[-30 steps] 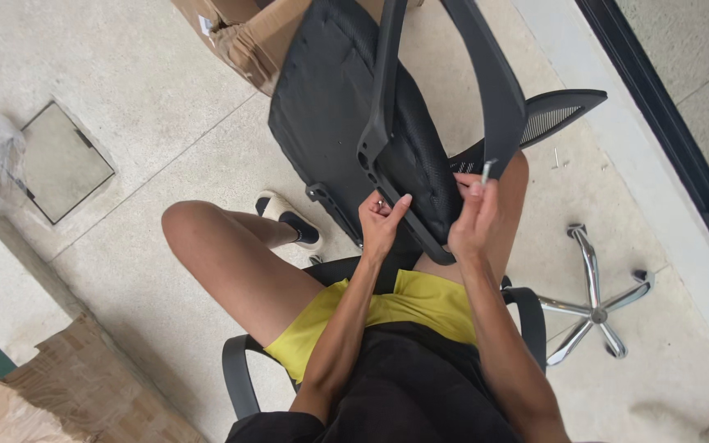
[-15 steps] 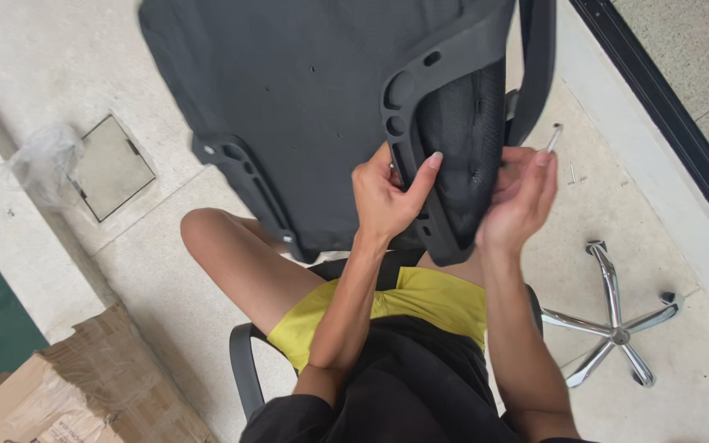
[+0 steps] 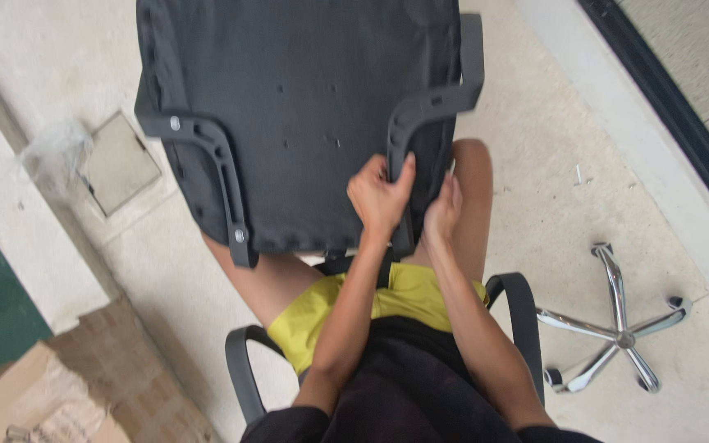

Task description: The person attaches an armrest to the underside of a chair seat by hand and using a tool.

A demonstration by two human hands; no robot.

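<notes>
Head view, seat pan: a black office-chair seat (image 3: 305,123) is lying upside down across the person's knees, filling the frame from ten to one o'clock, underside up so its fittings are facing the hands
Head view, armrest brackets: the left armrest bracket (image 3: 211,164) is sitting at nine o'clock with two silver screw heads showing; the right armrest bracket (image 3: 420,115) is running down the one o'clock edge toward the hands
Head view, left hand: the left hand (image 3: 381,197) is clenching around the lower leg of the right armrest bracket, seemingly steadying it against the seat
Head view, right hand: the right hand (image 3: 443,212) is pressing beside that leg; I cannot tell whether its fingers are closed or holding anything
Head view, surroundings: a chrome star base (image 3: 617,332) is lying on the floor at four o'clock, cardboard (image 3: 59,394) at eight o'clock
</notes>
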